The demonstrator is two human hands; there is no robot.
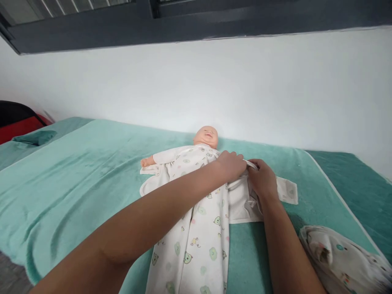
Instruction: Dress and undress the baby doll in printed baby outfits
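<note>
A baby doll (pixel 206 136) lies on its back on a teal blanket (pixel 92 171), head toward the wall. It wears a white printed sleepsuit (pixel 199 241) with small green animal faces. My left hand (pixel 230 164) reaches across the doll's chest, fingers closed on the garment's white edge at its far shoulder. My right hand (pixel 263 179) pinches the same white fabric right beside it. The open right flap and sleeve (pixel 286 191) of the suit lie spread on the blanket. The doll's near arm (pixel 148 162) sticks out to the left.
A crumpled printed cloth (pixel 339 257) lies at the bottom right of the blanket. A darker green sheet (pixel 361 183) shows beyond the blanket's right edge. A white wall runs behind. A folded teal cloth (pixel 35 137) and something red and black (pixel 16 124) sit at far left.
</note>
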